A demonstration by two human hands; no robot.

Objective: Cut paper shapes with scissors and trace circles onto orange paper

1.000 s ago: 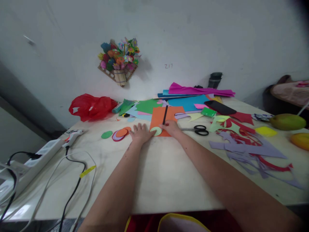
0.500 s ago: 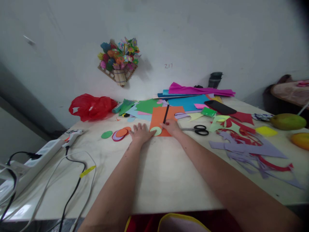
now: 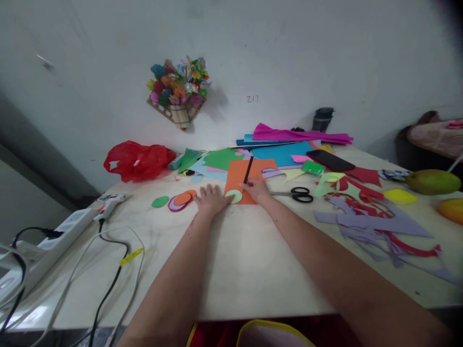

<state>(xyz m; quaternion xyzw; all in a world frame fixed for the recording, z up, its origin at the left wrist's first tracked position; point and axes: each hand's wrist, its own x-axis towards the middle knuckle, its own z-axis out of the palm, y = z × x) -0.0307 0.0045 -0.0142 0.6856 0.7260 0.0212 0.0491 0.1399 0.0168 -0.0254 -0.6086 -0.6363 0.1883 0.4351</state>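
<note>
An orange foam or paper sheet (image 3: 237, 168) lies flat in the middle of the table. On its near left corner rests a pale green disc (image 3: 234, 195). My left hand (image 3: 212, 198) is laid flat with fingers spread, its thumb touching the disc's left edge. My right hand (image 3: 256, 189) is closed around a slim black pen (image 3: 248, 169), which slants up and away over the orange sheet; its tip by the disc is too small to make out. Left of my left hand lie orange, lilac and red discs (image 3: 183, 199) overlapping, with a green disc (image 3: 160, 202) beside them.
Black-handled scissors (image 3: 301, 194) lie right of my right hand. Lilac offcuts (image 3: 376, 224), a dark phone (image 3: 330, 160) and mangoes (image 3: 432, 181) are farther right. Coloured sheets (image 3: 280, 153) and a red plastic bag (image 3: 139, 161) line the back. A power strip (image 3: 61, 233) with cables occupies the left.
</note>
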